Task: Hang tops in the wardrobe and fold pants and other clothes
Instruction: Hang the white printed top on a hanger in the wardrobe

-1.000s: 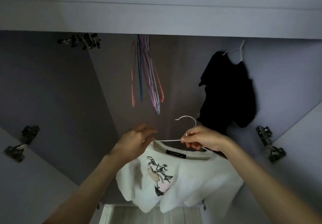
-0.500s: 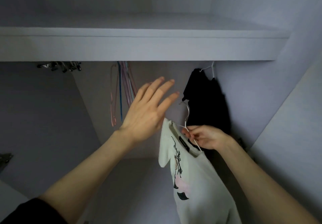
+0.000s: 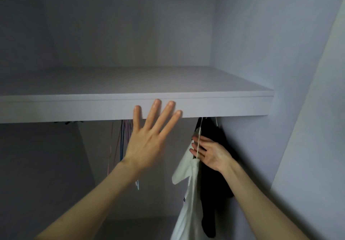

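A white T-shirt [image 3: 188, 193] hangs edge-on from a thin white hanger [image 3: 199, 138] whose top disappears behind the wardrobe shelf. My right hand [image 3: 211, 153] is beside the hanger with its fingers straight, just behind the wire. A black top [image 3: 214, 183] hangs right of the white shirt, against the side wall. My left hand [image 3: 149, 138] is raised in front of the shelf edge with fingers spread, holding nothing.
The white shelf [image 3: 224, 105] spans the wardrobe at hand height and hides the rail. Several empty coloured hangers [image 3: 122, 140] hang left of centre behind my left hand. The wardrobe's right wall [image 3: 261, 146] is close to the black top.
The white T-shirt on its hanger went up under the shelf and now hangs there. My right hand opened off the hanger. My left hand rose to the shelf edge.
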